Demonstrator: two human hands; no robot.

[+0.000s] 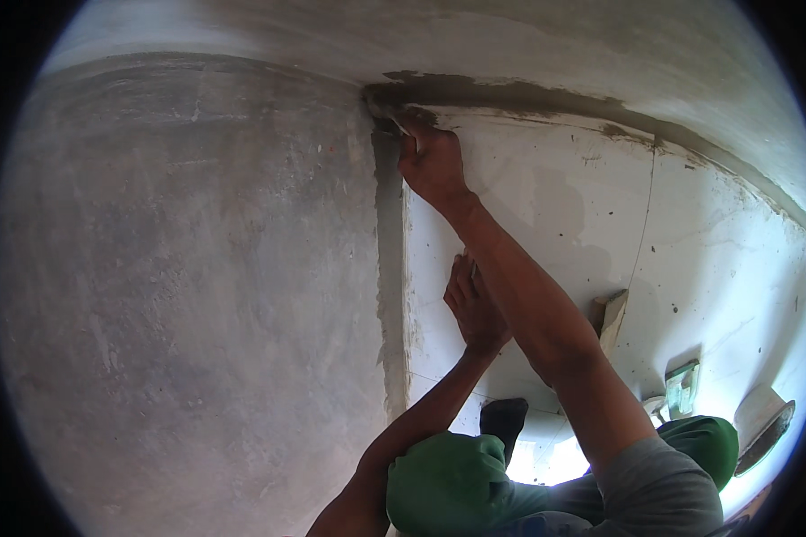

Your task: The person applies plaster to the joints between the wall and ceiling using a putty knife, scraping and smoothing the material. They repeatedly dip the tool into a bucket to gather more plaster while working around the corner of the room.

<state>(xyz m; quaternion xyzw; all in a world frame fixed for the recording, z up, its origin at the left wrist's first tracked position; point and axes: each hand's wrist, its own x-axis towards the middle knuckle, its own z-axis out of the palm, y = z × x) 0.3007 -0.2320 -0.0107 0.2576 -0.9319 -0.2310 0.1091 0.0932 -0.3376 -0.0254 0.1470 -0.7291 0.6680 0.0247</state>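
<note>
My right hand reaches up to the inner corner, closed on a small thin tool whose tip is in the dark grey mortar strip. My left hand is lower, over the white tiles, partly behind my right forearm. Its fingers are curled, and a thin light object shows among them, too small to make out. A second mortar strip runs down the tiles' left edge, beside the grey plastered surface.
A narrow board or offcut lies right of my forearm, with a greenish tray-like item and a pale metal-edged object farther right. My green-clad knees are at the bottom. A pale curved-looking wall borders the tiles above.
</note>
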